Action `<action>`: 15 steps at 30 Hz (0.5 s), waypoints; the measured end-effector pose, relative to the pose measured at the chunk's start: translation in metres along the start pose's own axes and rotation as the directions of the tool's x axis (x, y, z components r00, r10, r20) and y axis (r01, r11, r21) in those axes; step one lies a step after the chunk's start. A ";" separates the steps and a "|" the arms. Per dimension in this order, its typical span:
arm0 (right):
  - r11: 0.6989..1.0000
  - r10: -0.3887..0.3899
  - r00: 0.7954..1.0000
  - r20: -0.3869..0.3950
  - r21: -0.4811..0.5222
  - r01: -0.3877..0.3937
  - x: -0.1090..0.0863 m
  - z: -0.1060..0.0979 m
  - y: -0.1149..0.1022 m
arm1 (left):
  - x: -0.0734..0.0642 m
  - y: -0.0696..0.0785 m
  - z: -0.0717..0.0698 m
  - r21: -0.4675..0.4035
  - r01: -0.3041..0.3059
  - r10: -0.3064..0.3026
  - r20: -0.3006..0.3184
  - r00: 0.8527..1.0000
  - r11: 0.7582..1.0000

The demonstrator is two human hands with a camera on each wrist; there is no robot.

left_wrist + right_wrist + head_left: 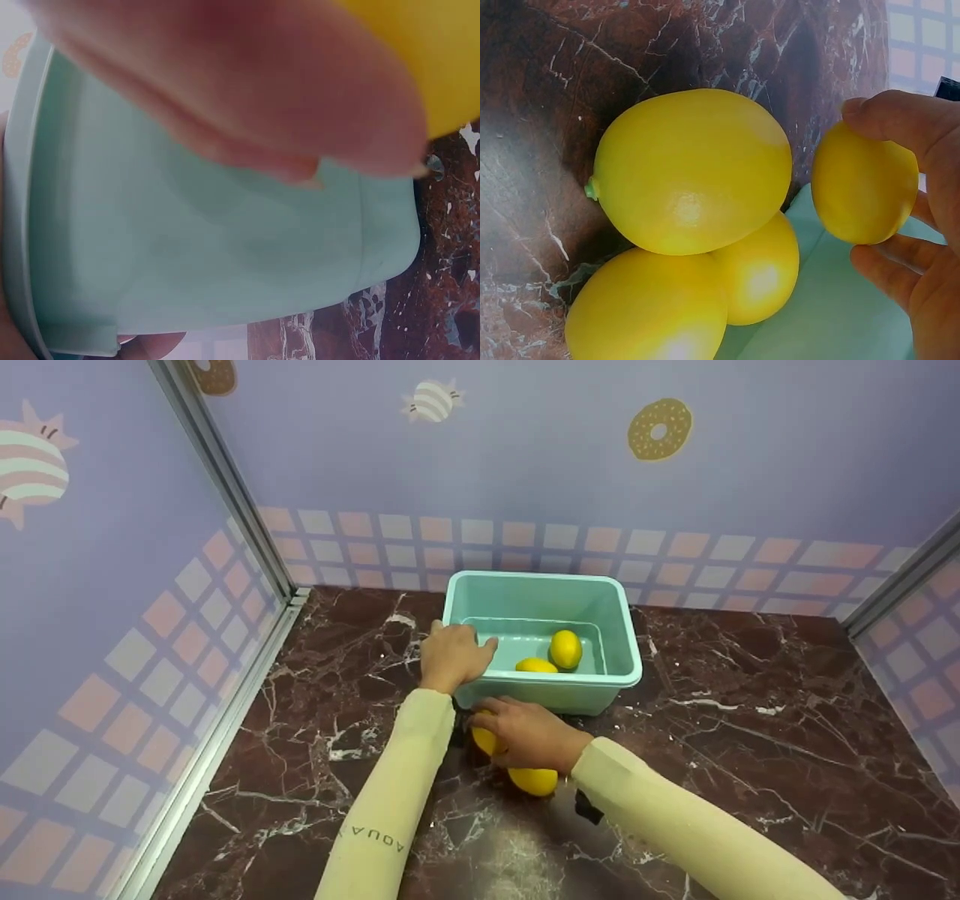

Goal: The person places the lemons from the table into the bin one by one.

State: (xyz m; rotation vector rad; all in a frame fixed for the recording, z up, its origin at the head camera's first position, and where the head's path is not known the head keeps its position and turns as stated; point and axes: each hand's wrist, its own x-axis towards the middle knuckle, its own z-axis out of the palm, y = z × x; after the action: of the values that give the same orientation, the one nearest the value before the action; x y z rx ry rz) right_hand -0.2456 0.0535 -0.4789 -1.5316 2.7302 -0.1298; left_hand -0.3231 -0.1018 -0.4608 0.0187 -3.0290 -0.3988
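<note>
A light green plastic bin (546, 694) stands on the dark marbled surface near the back wall, with two yellow lemons (566, 649) inside. At its front left corner my left hand (454, 655) grips the rim, thumb pointing across the inside. In front of the bin my right hand (536, 735) holds a lemon (865, 184) between thumb and fingertips. Beside it on the surface, several more lemons (694, 172) lie touching in the right wrist view; the head view mostly hides them under my hand. Blurred fingers cover much of the left wrist view.
Marbled tabletop (750, 750) extends to both sides of the bin. A purple patterned wall (525, 457) rises close behind the bin, and another panel (127, 607) with a metal frame stands at the left.
</note>
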 end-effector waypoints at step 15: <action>1.000 -0.013 1.000 -0.007 -0.019 0.013 -0.001 -0.006 -0.002 | -0.001 0.001 0.000 -0.017 -0.001 0.000 -0.013 1.000 1.000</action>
State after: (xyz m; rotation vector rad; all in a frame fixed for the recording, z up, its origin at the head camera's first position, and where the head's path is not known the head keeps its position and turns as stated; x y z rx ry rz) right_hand -0.2439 0.0541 -0.4730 -1.5570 2.7351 -0.1109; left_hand -0.3223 -0.1005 -0.4606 0.0192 -3.0130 -0.4224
